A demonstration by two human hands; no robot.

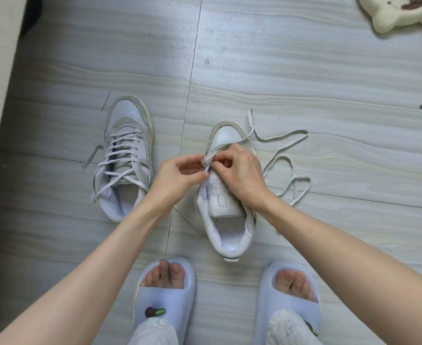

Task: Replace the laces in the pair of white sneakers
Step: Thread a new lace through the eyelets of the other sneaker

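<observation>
- Left hand (177, 174) and right hand (239, 170) both pinch the lace (283, 158) over the right sneaker (226, 215).
- Laced left sneaker (126, 155) stands beside it on the floor (304, 70).

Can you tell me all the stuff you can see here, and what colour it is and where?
laced sneaker: 1, white, on the floor to the left, laces loose and untied
unlaced sneaker: 1, white, on the floor in the middle, under both hands
loose lace: 1, white, runs from the hands and trails over the floor to the right of the unlaced sneaker
dish: 1, cream with brown bits in it, top right corner
floor: 1, pale grey wood-look planks, all around
slippers: 2, pale blue, bottom, on the person's feet
left hand: 1, pinches the lace over the unlaced sneaker
right hand: 1, pinches the lace beside the left hand
</observation>
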